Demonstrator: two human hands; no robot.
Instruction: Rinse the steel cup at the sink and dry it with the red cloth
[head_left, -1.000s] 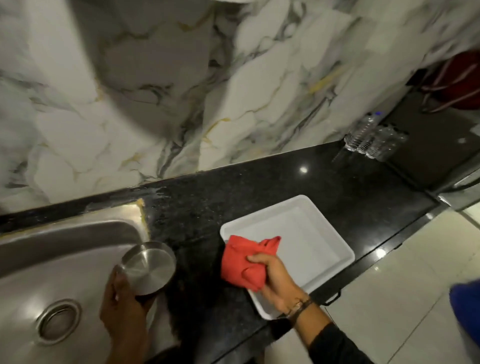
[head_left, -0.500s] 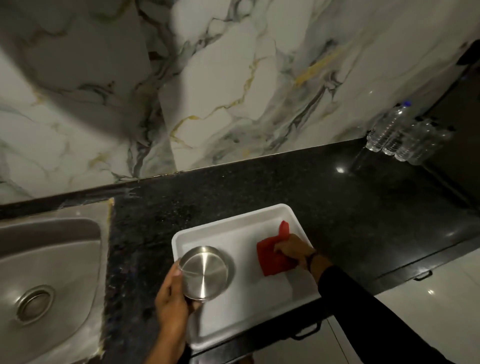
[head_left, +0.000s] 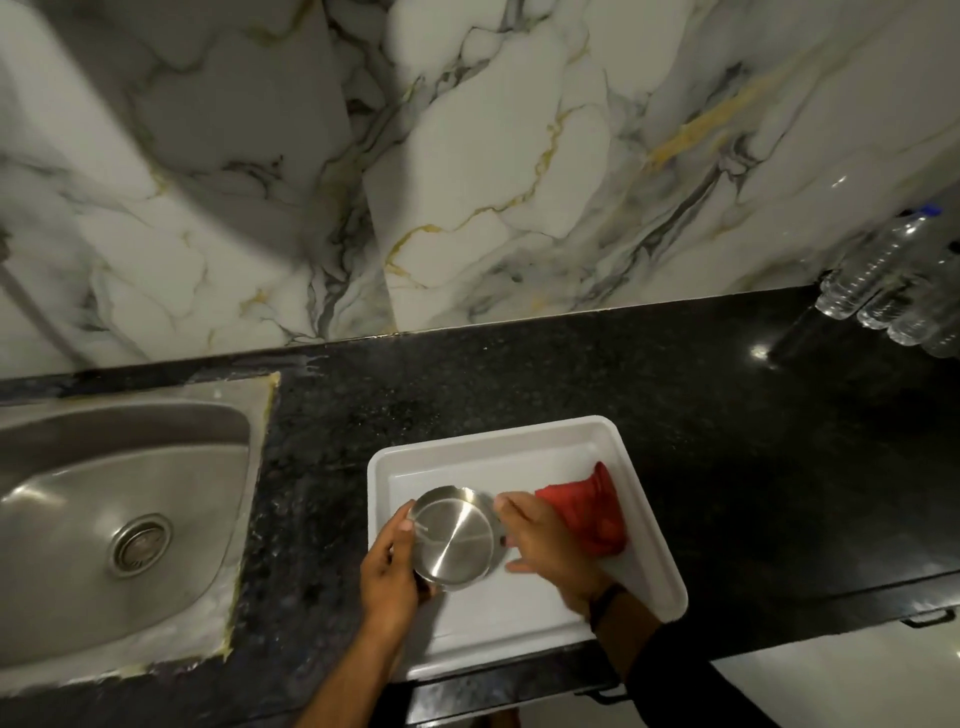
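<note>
The steel cup (head_left: 453, 543) is over the left part of the white tray (head_left: 652, 525), its flat shiny base turned up toward me. My left hand (head_left: 387, 569) grips it from the left, thumb on the rim. My right hand (head_left: 545, 540) is at the cup's right side, fingers spread and touching its edge. The red cloth (head_left: 592, 512) lies crumpled in the tray's right half, just behind my right hand; no fingers are closed on it. The steel sink (head_left: 104, 467) is at the left, with its drain (head_left: 139, 544) showing.
The tray sits on a black granite counter (head_left: 519, 379) near its front edge. Several clear plastic bottles (head_left: 883, 275) stand at the far right against the marble wall. A pale floor shows at the bottom right.
The cup went from over the sink to over the tray. My right hand carried the red cloth into the tray, let it go at the right side and moved left to the cup.
</note>
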